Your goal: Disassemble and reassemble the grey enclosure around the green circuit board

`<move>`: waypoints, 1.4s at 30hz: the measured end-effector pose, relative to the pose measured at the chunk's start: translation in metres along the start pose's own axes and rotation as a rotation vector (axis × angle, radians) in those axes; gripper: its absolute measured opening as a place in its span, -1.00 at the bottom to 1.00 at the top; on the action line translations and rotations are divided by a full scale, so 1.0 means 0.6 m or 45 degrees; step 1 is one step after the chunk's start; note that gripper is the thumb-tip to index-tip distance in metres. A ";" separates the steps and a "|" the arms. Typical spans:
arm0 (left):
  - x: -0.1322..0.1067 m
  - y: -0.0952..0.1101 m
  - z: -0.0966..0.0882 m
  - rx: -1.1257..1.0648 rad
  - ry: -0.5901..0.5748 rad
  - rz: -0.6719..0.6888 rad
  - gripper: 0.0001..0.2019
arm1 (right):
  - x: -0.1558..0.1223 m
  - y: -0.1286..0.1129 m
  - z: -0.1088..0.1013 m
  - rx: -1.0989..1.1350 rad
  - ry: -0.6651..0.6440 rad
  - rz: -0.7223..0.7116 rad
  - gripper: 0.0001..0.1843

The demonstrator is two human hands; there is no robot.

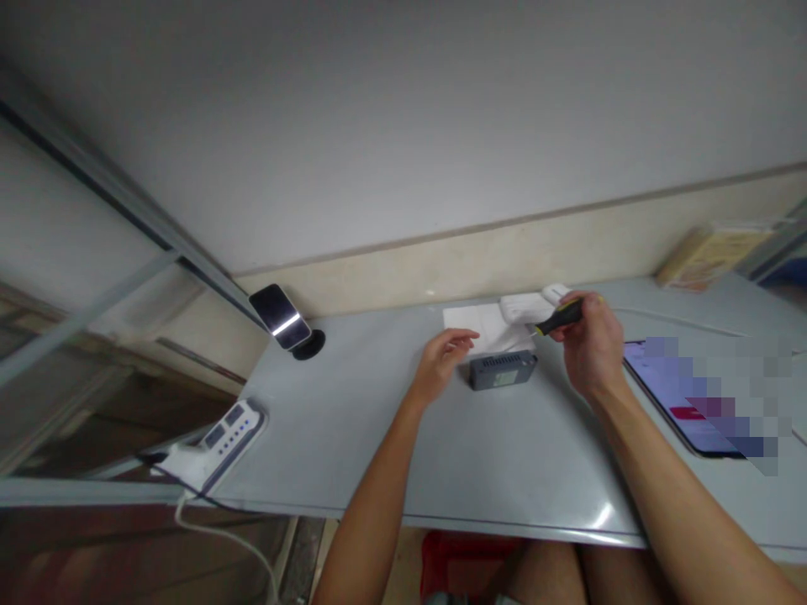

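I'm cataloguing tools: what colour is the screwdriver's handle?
The handle is black with yellow marks, best seen in the head view.

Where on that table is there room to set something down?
The widest bare patch of table lies between the propped phone, white corded unit and left forearm. Another lies between that and the right forearm, nearer than the grey box. It's crowded around that box: white items behind, left hand beside, right hand with screwdriver close.

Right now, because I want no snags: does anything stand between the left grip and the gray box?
Nothing visible does; the left grip is beside the gray box, contact unclear. The screwdriver in the right grip points in from the other side.
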State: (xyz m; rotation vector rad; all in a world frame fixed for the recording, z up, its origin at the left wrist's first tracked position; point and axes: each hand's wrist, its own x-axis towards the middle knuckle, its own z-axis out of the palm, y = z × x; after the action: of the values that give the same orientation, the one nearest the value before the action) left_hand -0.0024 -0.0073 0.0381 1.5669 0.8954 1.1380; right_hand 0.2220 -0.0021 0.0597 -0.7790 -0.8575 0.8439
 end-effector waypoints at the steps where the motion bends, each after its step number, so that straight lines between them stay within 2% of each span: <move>1: -0.001 0.002 0.002 -0.046 -0.043 -0.025 -0.66 | -0.002 0.001 0.001 -0.016 -0.028 0.016 -0.55; 6: 0.000 0.000 0.008 -0.187 -0.152 -0.080 -0.70 | -0.013 0.001 0.005 -0.192 -0.129 0.013 -0.56; 13: 0.003 -0.012 0.007 -0.113 -0.243 -0.064 -0.73 | -0.015 -0.003 0.007 -0.261 -0.157 -0.009 -0.56; 22: 0.003 -0.016 0.004 -0.041 -0.244 -0.018 -0.73 | -0.016 0.001 0.005 -0.281 -0.161 -0.015 -0.57; 28: 0.000 -0.006 0.003 0.079 -0.237 -0.011 -0.73 | -0.015 0.005 0.003 -0.316 -0.161 -0.054 -0.57; 33: -0.003 0.005 0.007 0.155 -0.213 0.008 -0.73 | -0.022 -0.014 0.014 -0.416 -0.156 -0.170 -0.56; 42: -0.005 0.009 0.007 0.097 -0.230 -0.006 -0.72 | -0.036 -0.039 0.030 -0.540 -0.136 -0.316 -0.57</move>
State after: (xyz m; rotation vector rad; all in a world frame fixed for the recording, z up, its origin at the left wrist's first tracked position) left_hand 0.0008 -0.0127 0.0419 1.6991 0.8297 0.9509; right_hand 0.2049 -0.0270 0.0803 -0.9762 -1.2239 0.4900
